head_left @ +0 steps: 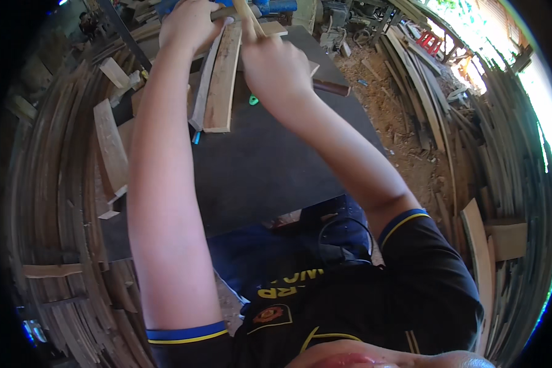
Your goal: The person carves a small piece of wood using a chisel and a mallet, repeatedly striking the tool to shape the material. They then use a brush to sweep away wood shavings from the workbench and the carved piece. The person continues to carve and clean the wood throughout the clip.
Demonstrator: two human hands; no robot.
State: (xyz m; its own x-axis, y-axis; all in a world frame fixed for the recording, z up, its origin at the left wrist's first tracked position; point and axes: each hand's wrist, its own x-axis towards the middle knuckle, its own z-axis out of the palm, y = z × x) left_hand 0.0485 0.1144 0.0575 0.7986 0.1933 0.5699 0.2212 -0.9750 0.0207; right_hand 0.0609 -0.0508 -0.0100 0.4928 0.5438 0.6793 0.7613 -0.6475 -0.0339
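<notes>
My right hand is closed, with a slim pale wooden stick rising from it toward the top edge. My left hand is at the top of the view against a blue metal fixture. Its fingers look curled, but what they hold is hidden. Between my arms, a pale wooden board and a thinner greyish strip lie lengthwise on the dark tabletop. A dark brown handle-like piece sticks out beyond my right wrist. Beside that wrist lies a small green object.
Wood offcuts lie along the table's left side. Long planks are stacked at the right, with more timber at the left. Sawdust and scraps cover the floor. A red plastic item is at the far right.
</notes>
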